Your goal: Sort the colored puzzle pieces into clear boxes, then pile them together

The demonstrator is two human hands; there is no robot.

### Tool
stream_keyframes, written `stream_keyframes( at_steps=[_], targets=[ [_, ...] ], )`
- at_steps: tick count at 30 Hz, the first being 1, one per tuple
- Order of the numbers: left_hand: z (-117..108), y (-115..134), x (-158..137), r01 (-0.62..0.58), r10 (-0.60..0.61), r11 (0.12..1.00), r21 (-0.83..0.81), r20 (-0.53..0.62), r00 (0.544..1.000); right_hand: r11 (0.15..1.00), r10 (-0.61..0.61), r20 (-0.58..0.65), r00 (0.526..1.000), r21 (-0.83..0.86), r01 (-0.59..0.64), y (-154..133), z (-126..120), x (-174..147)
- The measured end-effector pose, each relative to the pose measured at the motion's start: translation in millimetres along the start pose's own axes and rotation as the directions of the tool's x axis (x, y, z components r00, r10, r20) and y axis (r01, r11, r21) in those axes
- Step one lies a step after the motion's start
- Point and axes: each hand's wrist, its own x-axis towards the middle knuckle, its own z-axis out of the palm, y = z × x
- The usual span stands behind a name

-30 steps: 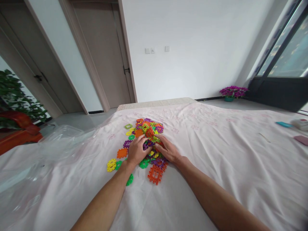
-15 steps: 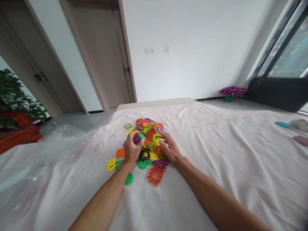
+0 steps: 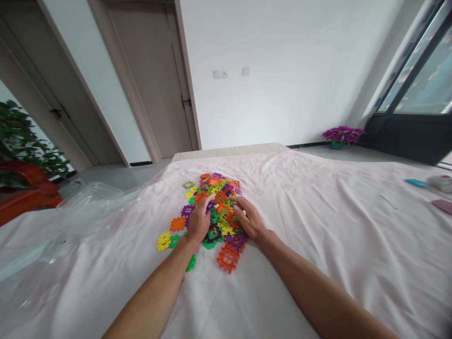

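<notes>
A heap of plastic interlocking building pieces (image 3: 226, 229) in orange, yellow, green and purple lies on the pale bed sheet (image 3: 318, 226). My left hand (image 3: 200, 221) rests against the heap's left side, its fingers stretched forward over the pieces and their tips partly hidden. On the opposite side my right hand (image 3: 250, 219) has its fingers apart and curved over the heap, with nothing seen in its grasp. An orange square piece (image 3: 228, 258) lies close in front. Left of my left hand are a yellow round piece (image 3: 164, 241) and an orange piece (image 3: 177, 223).
Clear plastic packaging (image 3: 95, 202) spreads over the left part of the sheet. Far right lie a blue item (image 3: 417, 182), a white object (image 3: 441, 182) and a thin pale stick (image 3: 389, 202). A red wooden chair (image 3: 31, 188) stands at the left edge.
My left hand has let go of a purple square piece and moved slightly right and down, its fingers now extended over the heap. My right hand has barely shifted.
</notes>
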Motion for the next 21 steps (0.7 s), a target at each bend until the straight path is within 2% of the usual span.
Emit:
stream_keyframes(
  at_steps=[3, 6, 8, 12, 15, 21],
  targets=[
    [2.2, -3.7, 0.5, -0.006, 0.005, 1.0, -0.014, -0.057, 0.998, 1.0, 0.009, -0.104, 0.995, -0.014, -0.011, 6.1, 1.3, 2.1],
    [3.7, -6.6, 0.7, -0.032, 0.036, 0.998, 0.05, -0.077, 0.996, 0.999, 0.007, -0.134, 0.991, -0.032, -0.011, 11.6, 2.3, 3.2],
    [2.6, -5.0, 0.3, -0.061, 0.066, 0.992, 0.107, -0.047, 0.997, 0.999, -0.007, -0.136, 0.991, -0.048, 0.001, 12.6, 2.5, 3.5],
    [-5.4, 12.5, 0.6, -0.141, 0.122, 0.968, 0.206, 0.105, 0.987, 0.998, -0.035, -0.142, 0.989, -0.061, 0.026, 12.2, 2.6, 4.4],
    [-12.3, 33.9, 2.1, -0.228, 0.168, 0.946, 0.232, 0.254, 0.953, 0.999, -0.017, -0.159, 0.987, -0.041, 0.011, 15.2, 2.2, 5.5],
    [-12.9, 68.8, -15.1, -0.373, 0.218, 0.895, 0.244, 0.489, 0.844, 0.984, 0.171, -0.295, 0.94, 0.093, -0.15, 30.8, -0.8, 8.7]
  ],
)
